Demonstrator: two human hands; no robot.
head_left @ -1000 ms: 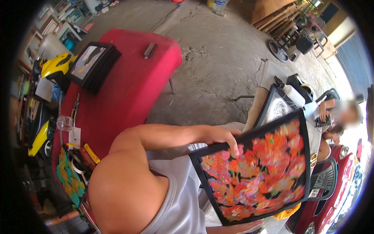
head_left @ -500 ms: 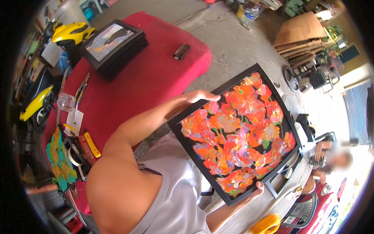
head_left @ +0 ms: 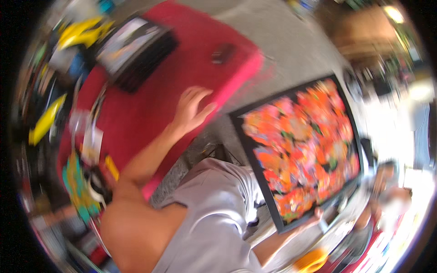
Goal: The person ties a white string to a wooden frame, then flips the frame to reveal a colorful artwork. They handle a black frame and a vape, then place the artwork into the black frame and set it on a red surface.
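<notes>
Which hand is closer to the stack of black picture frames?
Left. The left hand is open over the red table, apart from the stack, to its right. The right hand is farther, holding the framed flower picture by its lower edge.

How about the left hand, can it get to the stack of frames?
Probably, maybe with a stretch: the left hand is empty, and only red cloth shows between it and the stack.

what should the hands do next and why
Probably bring the left hand to the left edge of the framed painting to steady it: that hand is open and apart from the painting, which only the right hand holds, near its lower edge.
</notes>
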